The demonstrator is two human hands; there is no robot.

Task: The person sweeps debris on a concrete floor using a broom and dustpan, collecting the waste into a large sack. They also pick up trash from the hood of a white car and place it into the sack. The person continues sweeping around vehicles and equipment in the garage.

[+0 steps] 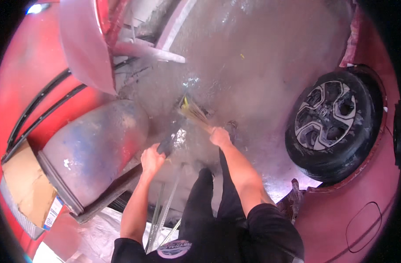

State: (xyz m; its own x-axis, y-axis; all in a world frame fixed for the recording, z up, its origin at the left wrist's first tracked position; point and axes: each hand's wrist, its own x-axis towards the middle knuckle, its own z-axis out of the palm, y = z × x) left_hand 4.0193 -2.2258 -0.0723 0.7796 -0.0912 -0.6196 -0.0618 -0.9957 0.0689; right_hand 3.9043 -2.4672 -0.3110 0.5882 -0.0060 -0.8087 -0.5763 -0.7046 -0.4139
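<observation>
My right hand point(219, 136) is closed round a short straw hand broom point(193, 112), its yellowish bristle tips slanting forward and left toward the floor. My left hand point(152, 158) grips a dark, flat-looking object point(166, 145) whose exact kind I cannot make out. Beside that object a shiny, glaring patch lies at floor level, so where it ends is unclear. Both hands are held low in front of my legs, apart from each other, over a dusty grey floor point(253, 87).
At right, a black tyre on a spoked wheel point(325, 114) sits in a red car's wheel arch. To the left stand a paint-stained, rounded panel point(95, 144), a cardboard box point(29, 188) and red bodywork point(29, 74). Perforated metal strips point(163, 215) lie near my left leg.
</observation>
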